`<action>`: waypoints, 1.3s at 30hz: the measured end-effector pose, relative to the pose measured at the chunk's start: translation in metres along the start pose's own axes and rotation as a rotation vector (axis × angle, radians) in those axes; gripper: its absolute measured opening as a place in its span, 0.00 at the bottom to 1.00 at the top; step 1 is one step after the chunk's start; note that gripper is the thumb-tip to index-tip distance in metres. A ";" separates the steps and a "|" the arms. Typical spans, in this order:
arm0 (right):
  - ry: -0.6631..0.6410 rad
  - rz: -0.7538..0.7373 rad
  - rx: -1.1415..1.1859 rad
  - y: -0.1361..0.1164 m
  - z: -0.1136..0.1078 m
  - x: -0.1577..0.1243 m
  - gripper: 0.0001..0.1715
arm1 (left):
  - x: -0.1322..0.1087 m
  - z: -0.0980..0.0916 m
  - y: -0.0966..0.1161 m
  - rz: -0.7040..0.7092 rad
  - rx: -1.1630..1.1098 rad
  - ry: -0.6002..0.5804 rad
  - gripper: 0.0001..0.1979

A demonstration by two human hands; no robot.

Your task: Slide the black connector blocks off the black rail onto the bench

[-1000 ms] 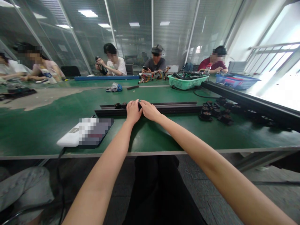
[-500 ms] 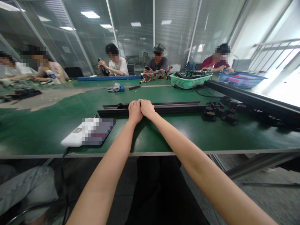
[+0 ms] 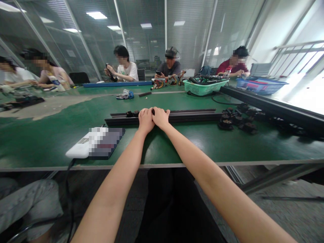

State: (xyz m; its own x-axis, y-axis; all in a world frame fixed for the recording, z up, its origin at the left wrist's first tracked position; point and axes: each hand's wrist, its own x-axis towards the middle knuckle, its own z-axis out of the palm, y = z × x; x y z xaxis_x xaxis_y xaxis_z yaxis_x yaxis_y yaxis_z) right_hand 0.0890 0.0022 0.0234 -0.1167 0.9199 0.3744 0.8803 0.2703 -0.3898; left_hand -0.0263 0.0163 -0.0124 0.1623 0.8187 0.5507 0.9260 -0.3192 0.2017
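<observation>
My left hand (image 3: 146, 118) and my right hand (image 3: 160, 117) meet over the middle of a long black rail (image 3: 194, 117) on the green table. Both hands are closed, fingers curled around a small black part (image 3: 153, 111) that shows only as a dark bit between them. Its exact kind is hidden. A thinner rail (image 3: 197, 110) lies along the far side of the black one. Left of my hands, small black pieces (image 3: 130, 114) sit at the rails. More black bracket-like parts (image 3: 234, 119) are heaped at the right end.
A white device (image 3: 78, 148) with a cable and a dark, blurred-out flat thing (image 3: 115, 143) lie front left. A long black beam (image 3: 273, 106) runs across the right side. Farther back stand a green basket (image 3: 206, 88) and a blue basket (image 3: 262, 87). Several people sit across the table.
My right hand has shifted slightly, one finger now sticking out at its right side, and the dark part between my hands shows a little more. My left hand stays in place.
</observation>
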 end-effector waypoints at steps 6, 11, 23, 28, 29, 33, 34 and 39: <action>0.005 -0.147 -0.021 0.014 0.004 0.004 0.19 | -0.001 -0.003 0.004 -0.007 -0.016 -0.006 0.33; 0.023 -0.158 -0.032 0.015 0.008 0.004 0.19 | -0.002 -0.006 0.006 -0.015 -0.003 -0.041 0.33; 0.022 -0.089 -0.017 0.013 0.002 0.001 0.19 | -0.001 -0.004 0.004 0.006 0.016 -0.024 0.32; 0.024 -0.069 -0.022 0.015 0.002 0.001 0.18 | 0.000 -0.001 0.003 -0.004 0.007 -0.015 0.30; 0.026 -0.066 -0.023 0.016 0.002 0.001 0.17 | 0.001 -0.001 0.004 -0.005 0.003 -0.015 0.30; 0.032 -0.059 -0.023 0.016 0.001 0.000 0.17 | 0.001 -0.002 0.004 -0.014 -0.002 -0.029 0.31; 0.032 -0.058 -0.023 0.017 0.001 0.000 0.17 | 0.001 -0.002 0.004 -0.015 0.000 -0.030 0.31; 0.038 -0.052 -0.033 0.017 0.000 -0.001 0.17 | 0.001 -0.001 0.003 -0.006 0.003 -0.030 0.31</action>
State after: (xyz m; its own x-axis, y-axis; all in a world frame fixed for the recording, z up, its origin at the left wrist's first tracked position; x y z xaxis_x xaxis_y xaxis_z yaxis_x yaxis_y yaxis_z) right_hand 0.1037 0.0058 0.0165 -0.1461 0.8931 0.4254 0.8884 0.3077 -0.3407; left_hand -0.0236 0.0156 -0.0101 0.1669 0.8346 0.5249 0.9279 -0.3130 0.2026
